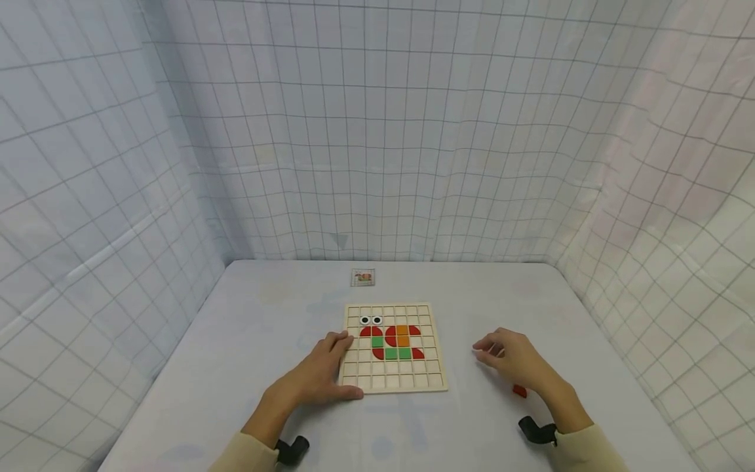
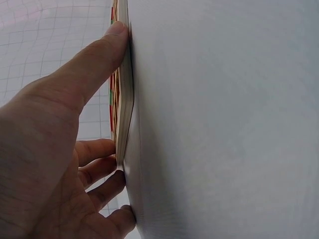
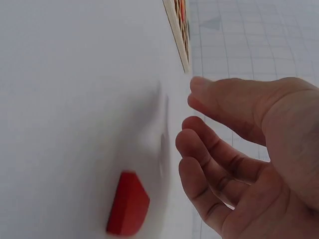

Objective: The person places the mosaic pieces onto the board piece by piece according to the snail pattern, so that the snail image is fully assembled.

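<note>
A pale wooden grid board (image 1: 366, 373) lies flat on the table, bearing red, green and orange tiles and two round eye pieces (image 1: 371, 320). At its near left corner my left hand (image 1: 321, 373) holds it, with the thumb (image 2: 94, 62) along the near edge and fingers by the left edge. To the right of the board, above the table, is my right hand (image 1: 512, 354). Its fingers are loosely bent, with a gap to the thumb and nothing visible between them. A loose red tile (image 3: 128, 204) lies on the table below the right wrist.
A small picture card (image 1: 362, 277) showing a similar coloured figure lies behind the board. White grid-patterned curtains (image 1: 383, 144) enclose the table (image 1: 283, 288) at the back and sides. Black wrist mounts (image 1: 293, 451) sit at both sleeves.
</note>
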A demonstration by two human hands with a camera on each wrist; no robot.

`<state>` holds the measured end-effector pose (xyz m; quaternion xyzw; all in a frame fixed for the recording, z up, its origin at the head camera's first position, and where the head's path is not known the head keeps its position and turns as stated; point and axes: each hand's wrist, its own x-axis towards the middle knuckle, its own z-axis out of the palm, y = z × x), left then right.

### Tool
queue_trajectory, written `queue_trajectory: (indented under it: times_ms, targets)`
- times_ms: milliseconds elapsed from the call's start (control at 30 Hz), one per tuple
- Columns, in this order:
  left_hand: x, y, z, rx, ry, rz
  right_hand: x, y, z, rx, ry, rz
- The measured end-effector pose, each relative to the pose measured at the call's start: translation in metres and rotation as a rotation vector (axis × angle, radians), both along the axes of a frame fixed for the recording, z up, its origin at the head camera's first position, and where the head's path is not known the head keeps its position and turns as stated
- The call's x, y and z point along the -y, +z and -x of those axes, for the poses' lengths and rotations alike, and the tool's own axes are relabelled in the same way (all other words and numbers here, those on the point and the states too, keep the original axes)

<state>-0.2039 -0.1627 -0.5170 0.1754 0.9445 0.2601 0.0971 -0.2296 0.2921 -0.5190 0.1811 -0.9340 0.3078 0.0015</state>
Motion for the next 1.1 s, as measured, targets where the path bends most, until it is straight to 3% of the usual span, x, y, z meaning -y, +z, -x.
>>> queue_trajectory:
  times_ms: [500, 867, 1100]
  targets:
    - [0.002, -0.001, 0.0, -0.023, -0.023, -0.001, -0.082, -0.004, -0.023, 0.21, 0.087, 0.081]
    - [0.003, -0.003, 0.001, -0.031, -0.033, -0.003, -0.09, -0.007, -0.023, 0.223, 0.105, 0.076]
    - [0.003, -0.001, 0.001, -0.028, -0.035, -0.001, -0.085, -0.009, -0.024, 0.196, 0.06, 0.059]
